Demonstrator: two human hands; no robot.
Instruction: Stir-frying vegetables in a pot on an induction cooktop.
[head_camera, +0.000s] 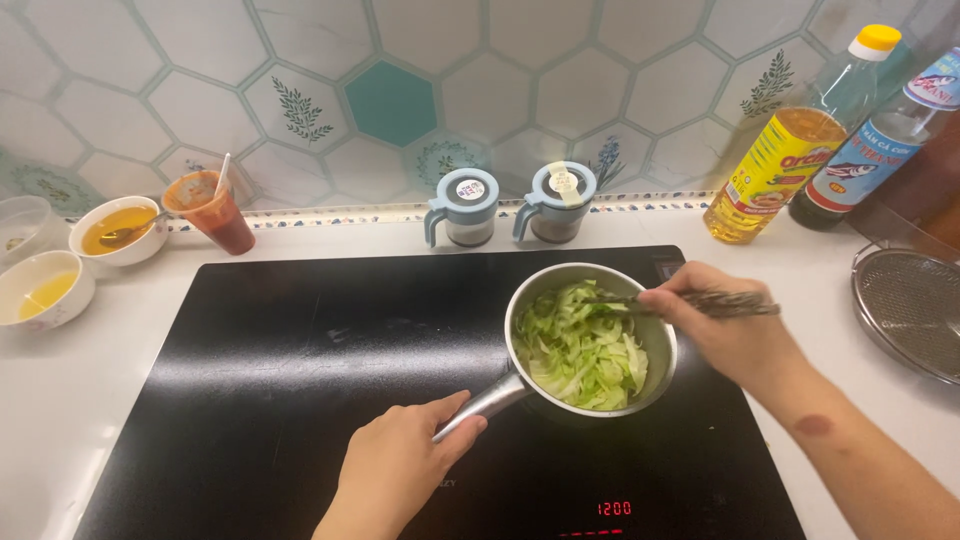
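Note:
A small steel saucepan (660, 345) stands on the right half of a black induction cooktop (300, 370), filled with shredded green cabbage (580, 350). My left hand (395, 470) grips the saucepan's metal handle (485, 403) at its near end. My right hand (725, 325) holds a pair of dark chopsticks (725, 303), their tips reaching into the cabbage at the pan's far side.
Two grey-lidded seasoning jars (465, 208) stand behind the cooktop. At the back right stand an oil bottle (790, 150) and a dark sauce bottle (870, 150), with a metal strainer (910, 305) nearby. Left side: a red sauce cup (215, 215) and small white bowls (115, 232).

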